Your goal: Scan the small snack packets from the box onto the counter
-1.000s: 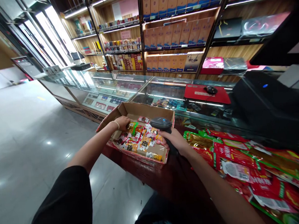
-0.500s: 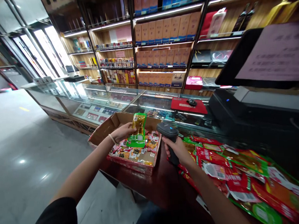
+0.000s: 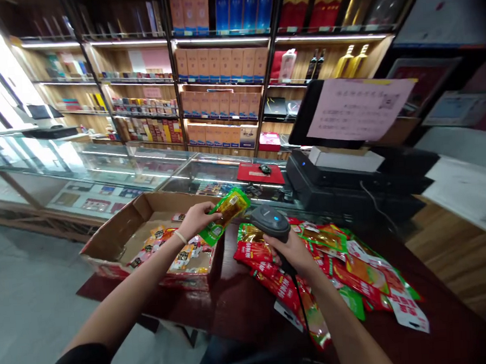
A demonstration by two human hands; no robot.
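Observation:
My left hand is closed on a green-edged snack packet with golden-brown contents, tilted over the right rim of a cardboard box. A pale barcode label shows near the packet's upper end. In that box lie several small orange, white and pink snack sachets. A black barcode scanner, its small blue light lit, is gripped by my right hand, the head close to the packet. Its cable hangs below my wrist. Under and around this hand spreads a pile of red and green snack packets.
The box and pile rest on a dark red tabletop. Behind are a glass display counter, a red mat with a mouse, and a monitor bearing a pink paper sheet. Shelves of boxed goods line the wall.
My view has turned to the right. The left hand has brought the packet from above the sachets rightward, tilting it near the scanner head. Both hands keep their holds.

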